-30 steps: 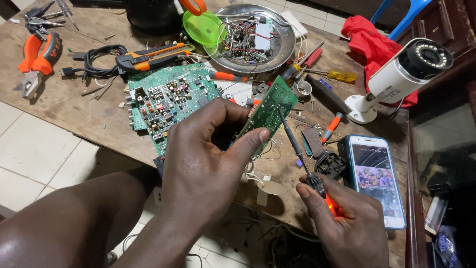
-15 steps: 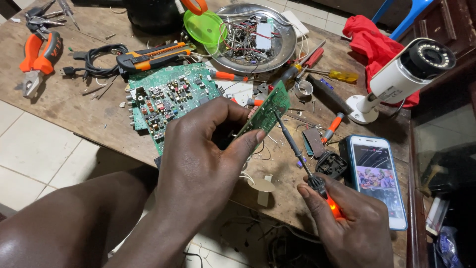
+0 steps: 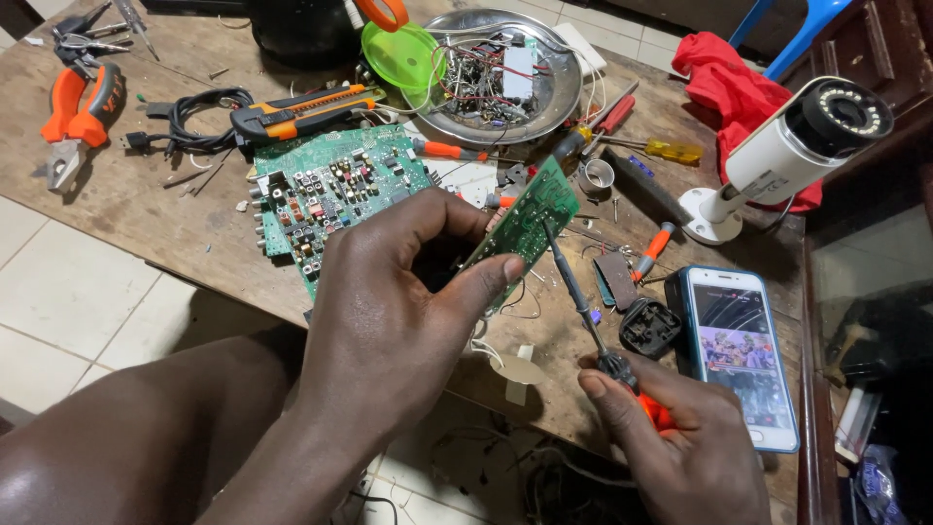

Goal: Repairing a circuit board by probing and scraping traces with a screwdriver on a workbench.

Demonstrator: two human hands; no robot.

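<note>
From the head view, the left hand (image 3: 389, 321) is holding up one small green board (image 3: 525, 219) above the worktop (image 3: 155, 209), its grip pinching the board's lower edge between thumb and fingers, so that the board is standing tilted on edge just right of the larger green board (image 3: 326, 190) lying flat. The right hand (image 3: 680, 437) is wrapping its grip around the red handle of one soldering iron (image 3: 583, 301), whose dark shaft is slanting up to the left with its tip touching the face of the small board. Two circuit boards are showing in all: the held one and the flat one. One phone (image 3: 741, 352) with a lit screen is lying at the right edge of the worktop, just beside a black plug (image 3: 649, 327). One white camera (image 3: 787, 160) is standing on its round base behind the phone, in front of a red cloth (image 3: 739, 92). One metal tray (image 3: 505, 73) is holding a tangle of wires and parts, with a green lid (image 3: 403, 56) touching its left rim. One orange and black knife (image 3: 296, 112) is lying above the large board, next to a coiled black cable (image 3: 190, 122). One pair of orange pliers (image 3: 73, 122) is resting at the far left. Several small screwdrivers are lying scattered near the tray, at least four, though the clutter is making an exact count uncertain.
</note>
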